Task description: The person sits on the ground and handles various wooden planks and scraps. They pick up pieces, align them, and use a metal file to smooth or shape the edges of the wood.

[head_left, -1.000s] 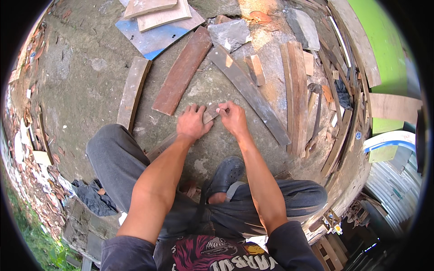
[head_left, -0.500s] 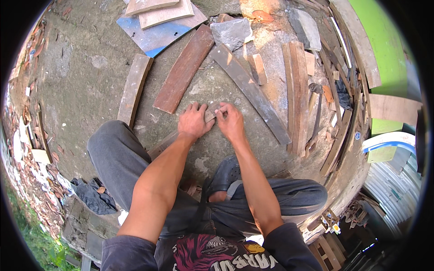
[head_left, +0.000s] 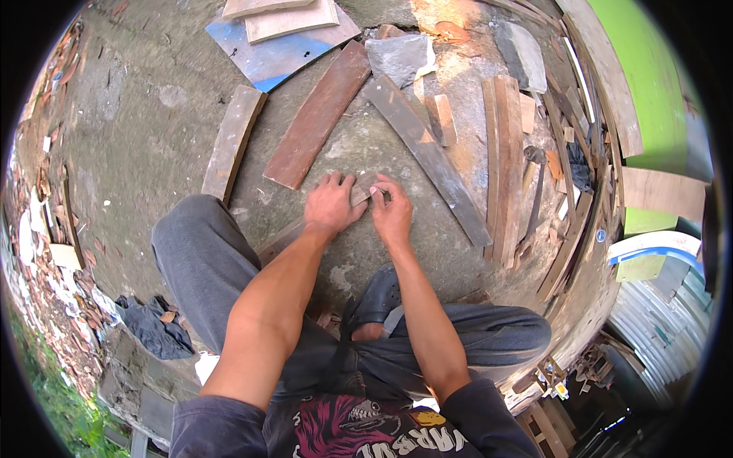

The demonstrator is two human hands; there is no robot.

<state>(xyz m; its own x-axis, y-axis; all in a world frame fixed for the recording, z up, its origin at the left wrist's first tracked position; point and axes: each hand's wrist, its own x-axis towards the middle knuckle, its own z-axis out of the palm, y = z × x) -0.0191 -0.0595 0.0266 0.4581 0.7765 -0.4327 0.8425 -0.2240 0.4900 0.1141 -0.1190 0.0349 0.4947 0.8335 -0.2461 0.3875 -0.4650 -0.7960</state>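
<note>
Wooden and narrow, one strip (head_left: 305,229) lies on the concrete floor (head_left: 137,145), its long axis running from lower left to upper right, where the left hand (head_left: 334,204) presses spread fingers on it and the right hand (head_left: 392,214) pinches its far end, three loose planks (head_left: 319,114) just beyond the fingers.

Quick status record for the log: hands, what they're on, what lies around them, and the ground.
left hand: pressed flat on a narrow wooden strip, fingers spread
right hand: fingertips pinched at the strip's far end; what they pinch is too small to tell
strip: lies on the concrete ground, running from the left knee to the hands
nearby boards: reddish plank beyond the left hand, long grey plank beyond the right, short plank to the left
further off: blue panel, grey stone
posture: squatting, dark clog below the hands
</note>
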